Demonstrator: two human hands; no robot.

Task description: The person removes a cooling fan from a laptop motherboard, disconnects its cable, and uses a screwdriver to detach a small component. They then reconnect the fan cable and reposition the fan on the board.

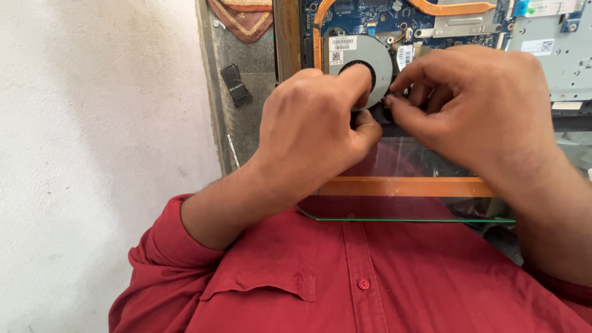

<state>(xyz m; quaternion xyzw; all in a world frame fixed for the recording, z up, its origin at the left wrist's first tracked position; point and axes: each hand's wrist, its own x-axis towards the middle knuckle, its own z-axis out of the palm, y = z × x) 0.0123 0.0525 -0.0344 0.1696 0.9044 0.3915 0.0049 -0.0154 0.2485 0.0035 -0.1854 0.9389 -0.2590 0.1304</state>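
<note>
Left hand (314, 126): curled nearly closed, thumb and forefinger pinching at the lower edge of the round grey fan (361, 61); what sits between the fingertips is hidden.
Right hand (478, 102): fingers bunched tight, tips pressed against the same spot, just beside the left hand's thumb; whether it grips anything cannot be told.
Fan: directly above both hands, set in the opened laptop (542, 55), touching the left forefinger.
Copper pipe (456, 8): arcs over the fan, beyond the right hand's knuckles.
Glass tabletop (407, 213): green-edged, under both wrists.
Small black block (235, 84): lies well to the left of the left hand.
Red shirt (345, 277): below the wrists, sleeve rolled on the left forearm.
</note>
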